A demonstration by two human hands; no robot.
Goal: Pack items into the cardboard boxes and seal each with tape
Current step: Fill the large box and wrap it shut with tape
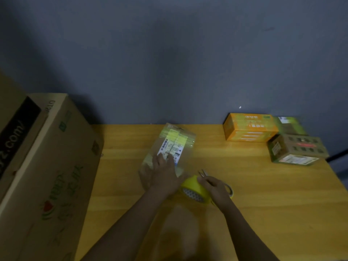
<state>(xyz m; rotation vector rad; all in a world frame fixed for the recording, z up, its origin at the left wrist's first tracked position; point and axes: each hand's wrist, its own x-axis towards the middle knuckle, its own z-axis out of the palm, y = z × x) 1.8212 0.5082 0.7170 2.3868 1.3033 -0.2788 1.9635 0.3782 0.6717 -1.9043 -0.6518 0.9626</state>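
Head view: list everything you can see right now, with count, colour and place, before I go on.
small cardboard box: one, brown with yellow tape strips and a white label, table centre
tape roll: one, yellow, just right of that box
scissors: one pair, metallic tips showing above the roll, blurred
orange carton: one, far right, by the wall
green packet: one, behind the orange carton's right end
brown-green carton: one, right edge
large cardboard boxes: apparently two, brown, left
table: one, yellow wood
left hand: flat on the small box
right hand: grips the tape roll
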